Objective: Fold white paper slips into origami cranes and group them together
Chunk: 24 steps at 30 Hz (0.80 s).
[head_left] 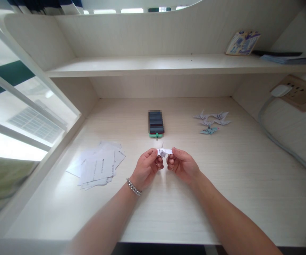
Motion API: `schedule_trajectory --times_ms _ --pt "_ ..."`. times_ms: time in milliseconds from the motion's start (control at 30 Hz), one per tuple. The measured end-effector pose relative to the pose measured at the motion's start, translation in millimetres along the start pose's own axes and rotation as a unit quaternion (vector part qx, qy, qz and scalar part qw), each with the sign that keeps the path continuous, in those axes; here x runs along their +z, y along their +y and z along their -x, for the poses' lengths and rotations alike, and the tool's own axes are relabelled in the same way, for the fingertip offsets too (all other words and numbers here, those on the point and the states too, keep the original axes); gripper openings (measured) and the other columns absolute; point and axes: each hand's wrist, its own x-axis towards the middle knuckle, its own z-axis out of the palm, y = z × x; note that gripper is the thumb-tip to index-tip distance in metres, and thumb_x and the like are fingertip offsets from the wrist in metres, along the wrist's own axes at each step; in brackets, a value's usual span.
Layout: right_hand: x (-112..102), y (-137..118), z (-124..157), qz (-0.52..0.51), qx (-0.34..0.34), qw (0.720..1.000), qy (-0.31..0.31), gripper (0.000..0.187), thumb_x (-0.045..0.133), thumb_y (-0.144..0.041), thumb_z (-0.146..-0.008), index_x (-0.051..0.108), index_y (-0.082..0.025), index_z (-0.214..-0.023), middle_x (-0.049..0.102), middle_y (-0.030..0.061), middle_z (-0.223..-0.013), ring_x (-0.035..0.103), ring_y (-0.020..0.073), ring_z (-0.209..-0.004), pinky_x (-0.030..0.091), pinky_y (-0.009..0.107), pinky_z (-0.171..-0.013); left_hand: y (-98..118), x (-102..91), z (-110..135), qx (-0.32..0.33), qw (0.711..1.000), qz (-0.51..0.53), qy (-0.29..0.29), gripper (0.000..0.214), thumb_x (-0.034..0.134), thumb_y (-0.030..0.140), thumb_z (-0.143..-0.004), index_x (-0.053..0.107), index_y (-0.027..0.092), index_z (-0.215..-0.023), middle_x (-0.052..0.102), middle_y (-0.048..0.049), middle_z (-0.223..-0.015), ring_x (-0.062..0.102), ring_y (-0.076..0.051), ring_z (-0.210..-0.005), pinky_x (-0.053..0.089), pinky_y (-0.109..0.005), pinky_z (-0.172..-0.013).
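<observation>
Folded white paper (162, 153) is held at the fingertips — the left hand (147, 166) pinching one end, the right hand (182, 165) the other; straight beyond the fingers lies a phone (156, 122) with a green lower edge; beyond them to the right cluster small folded birds (221, 115), one blue; left of the fingers — loose printed sheets (97, 167), overlapping on the desk (248, 184).

Right of the right hand (183, 164): open pale wood-grain bench (248, 177)
Left of the left hand (145, 166): loose white printed paper sheets (97, 166) obstruct
Beyond both hands: dark rectangular green-edged device (156, 122) blocks
Farther ahead-right: folded white and blue paper birds (220, 116)
</observation>
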Motion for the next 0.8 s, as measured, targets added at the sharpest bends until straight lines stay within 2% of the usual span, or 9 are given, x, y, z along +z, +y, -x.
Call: schedule_trajectory --times_ms 367,600,700,800 --pt "-1.8 0.4 -3.4 -0.023 -0.005 0.999 0.023 0.035 0.067 -0.048 -0.072 0.054 -0.017 -0.062 0.051 -0.0015 -0.053 0.045 0.0102 -0.049 0.038 0.024 -0.049 0.4 -0.4 -0.9 0.007 1.000 -0.026 0.015 0.025 0.060 0.038 -0.079 0.051 0.015 -0.072 0.049 0.0012 -0.065 0.045 -0.006 -0.055 0.039 -0.022 -0.055" --pt "-2.2 -5.2 -4.7 0.033 -0.073 0.994 0.076 0.048 0.056 -0.060 -0.074 0.043 -0.020 -0.052 0.044 -0.0019 -0.046 0.039 0.0112 -0.043 0.032 0.025 -0.043 -3.7 -2.1 -4.7 0.041 0.988 -0.137 0.050 0.028 0.061 0.041 -0.077 0.055 0.014 -0.074 0.053 0.0001 -0.065 0.046 -0.007 -0.055 0.037 -0.021 -0.053" --pt "-3.0 -3.9 -4.2 0.084 -0.108 0.987 0.089 0.051 0.048 -0.066 -0.076 0.047 -0.020 -0.054 0.046 -0.0015 -0.047 0.040 0.0111 -0.043 0.031 0.025 -0.043 -5.4 -3.8 -6.1 0.060 0.977 -0.195 0.061 0.028 0.059 0.042 -0.078 0.055 0.014 -0.073 0.053 0.0002 -0.064 0.047 -0.008 -0.054 0.037 -0.022 -0.053" --pt "-2.4 1.7 -3.7 0.160 -0.142 0.973 0.088 0.044 0.056 -0.060 -0.074 0.052 -0.019 -0.059 0.047 -0.0020 -0.048 0.039 0.0100 -0.042 0.029 0.025 -0.043 -6.6 -5.1 -6.4 0.080 0.961 -0.257 0.061 0.028 0.058 0.042 -0.079 0.056 0.014 -0.073 0.054 0.0002 -0.064 0.047 -0.008 -0.054 0.037 -0.022 -0.053"
